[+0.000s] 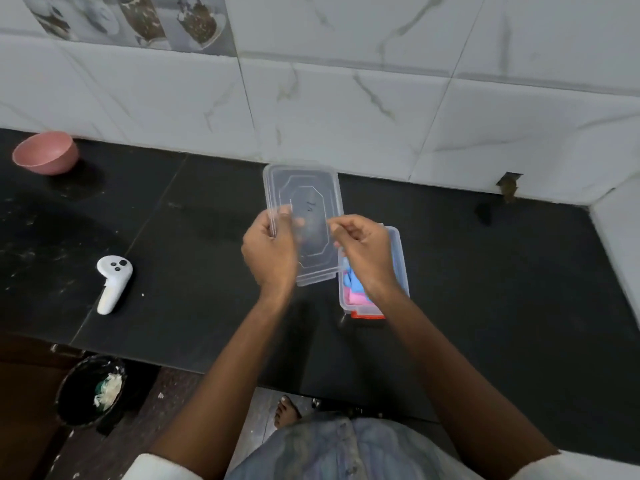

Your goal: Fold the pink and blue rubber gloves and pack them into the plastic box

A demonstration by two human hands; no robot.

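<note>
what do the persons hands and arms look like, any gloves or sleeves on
Both hands are bare: no gloves, rings, watch or bands show on the left hand or the right hand. The forearms are uncovered up to the elbows, where white sleeves begin at the bottom edge of the view.

I see a black worktop (207, 237) against the tiled wall. On it rest a pink bowl (46, 152) at the far left, a white controller (112, 284) nearer me, and the plastic box (401, 268) to the right.
</note>
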